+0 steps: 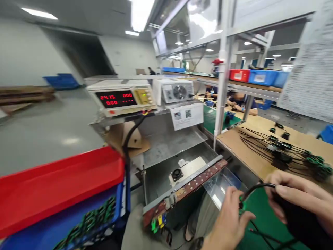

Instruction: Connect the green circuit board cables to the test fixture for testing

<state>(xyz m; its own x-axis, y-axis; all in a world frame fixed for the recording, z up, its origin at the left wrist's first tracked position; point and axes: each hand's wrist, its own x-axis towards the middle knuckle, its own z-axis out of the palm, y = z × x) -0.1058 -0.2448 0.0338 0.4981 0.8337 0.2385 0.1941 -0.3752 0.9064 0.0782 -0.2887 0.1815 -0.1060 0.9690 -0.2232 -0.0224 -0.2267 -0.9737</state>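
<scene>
Down at the lower right, the person's two hands work over a green mat on the bench point(262, 211). Their left hand point(229, 222) pinches a small green connector point(241, 205) between thumb and fingertips, closed on it. Their right hand point(299, 198) is curled shut around a dark bundle and the thin black cable point(256, 187) that arcs from the connector into its grip. Beyond them, on a tan cardboard sheet point(234, 142), lies a heap of black cables with green connectors point(291, 152), too tangled to count. Ahead stand two instruments: one beige power supply with red digits point(121, 97) and one white box with a round fan grille point(174, 91). Below sits one grey metal fixture point(166, 177) with a brown perforated strip along its edge. At the left, one red plastic bin point(57, 187) rests atop one blue bin point(65, 225) holding green parts. A seated person point(238, 100) works well apart in the background.
</scene>
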